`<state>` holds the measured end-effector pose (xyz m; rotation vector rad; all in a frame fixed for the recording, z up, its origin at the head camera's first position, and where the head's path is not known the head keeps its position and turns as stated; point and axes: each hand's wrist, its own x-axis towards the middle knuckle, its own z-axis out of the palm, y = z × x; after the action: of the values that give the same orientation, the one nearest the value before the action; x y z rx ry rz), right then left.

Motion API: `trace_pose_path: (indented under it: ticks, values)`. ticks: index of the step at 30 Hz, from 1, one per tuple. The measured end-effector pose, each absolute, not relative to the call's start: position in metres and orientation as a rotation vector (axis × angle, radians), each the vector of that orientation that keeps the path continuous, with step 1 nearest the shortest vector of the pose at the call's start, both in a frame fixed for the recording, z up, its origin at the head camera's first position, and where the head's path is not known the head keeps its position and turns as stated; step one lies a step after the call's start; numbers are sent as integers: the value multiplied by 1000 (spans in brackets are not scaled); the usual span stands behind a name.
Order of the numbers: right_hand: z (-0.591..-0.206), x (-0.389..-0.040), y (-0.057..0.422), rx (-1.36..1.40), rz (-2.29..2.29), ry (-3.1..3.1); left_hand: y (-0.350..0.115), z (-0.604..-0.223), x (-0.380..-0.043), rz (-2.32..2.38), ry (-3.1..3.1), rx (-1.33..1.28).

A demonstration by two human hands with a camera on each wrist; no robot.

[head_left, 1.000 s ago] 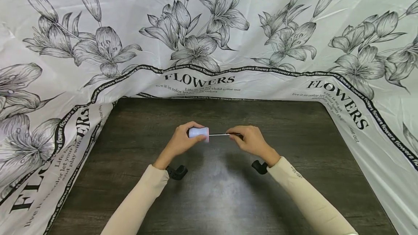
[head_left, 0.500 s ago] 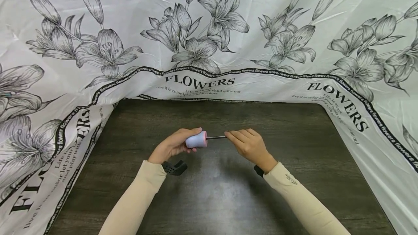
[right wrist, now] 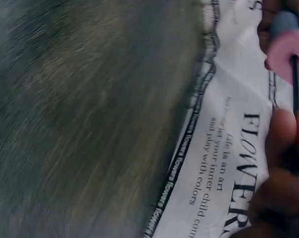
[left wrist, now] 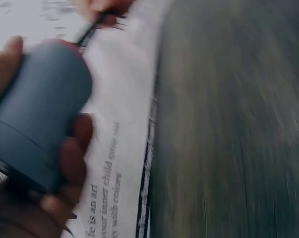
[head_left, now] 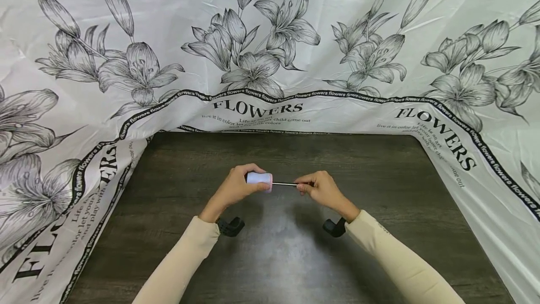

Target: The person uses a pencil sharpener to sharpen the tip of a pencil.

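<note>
My left hand [head_left: 234,186] grips a light-blue barrel with a pink end, which looks like a pencil sharpener [head_left: 257,178]. A thin dark pencil [head_left: 285,184] goes into the middle of its pink end. My right hand [head_left: 322,188] pinches the pencil's other part between thumb and fingers, and its dark end shows behind them. Both things are held roughly level above the table. In the left wrist view the blurred barrel [left wrist: 40,94] has a seam around it. The right wrist view shows the pink end [right wrist: 283,52] with the pencil in its central hole.
Beneath the hands lies a dark wood-grain table [head_left: 274,257]. A white cloth [head_left: 358,116] with black flower prints and lettering hangs along its back and sides. Black wrist mounts [head_left: 231,226] stick out below the beige sleeves [head_left: 392,252].
Both hands have twisted back and forth: at half a second the left was rolled under the barrel and the right showed its knuckles; now both are turned back, near the earliest pose.
</note>
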<state>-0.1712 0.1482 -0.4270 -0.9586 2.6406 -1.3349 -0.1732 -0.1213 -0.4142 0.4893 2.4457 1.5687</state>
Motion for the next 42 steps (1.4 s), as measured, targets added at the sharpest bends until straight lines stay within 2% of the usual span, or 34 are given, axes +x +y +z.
trace_pose_path:
  ticks: [4,7,10,14,20,25,29,34,38,42]
  values:
    - [-420,-178,157,-580,-1450,2220,-116,-420,-168,1544,2578,754]
    - [-419,-182,159,-546,-1420,2173,-115,-426,-166,1575,2603,852]
    - [-419,-183,154,-740,-1311,2403,-117,-429,-167,1611,2620,736]
    - [-424,-180,144,-1144,-1046,2907,-121,-430,-171,1657,2567,475]
    - [-436,-176,139,-1730,-508,3419,-129,-423,-180,1800,2115,214]
    - [-444,-176,140,-1904,-256,3573,-131,-416,-182,1761,1808,20]
    - [-454,-178,140,-1938,-316,3626,-124,-413,-182,1752,1792,-49]
    - [-457,-174,138,-1693,-729,3487,-118,-416,-184,1755,1993,66]
    - [-443,-169,141,-1209,-1137,3080,-116,-420,-183,1683,2274,285]
    - [-424,-174,150,-751,-1338,2554,-113,-427,-176,1614,2470,497]
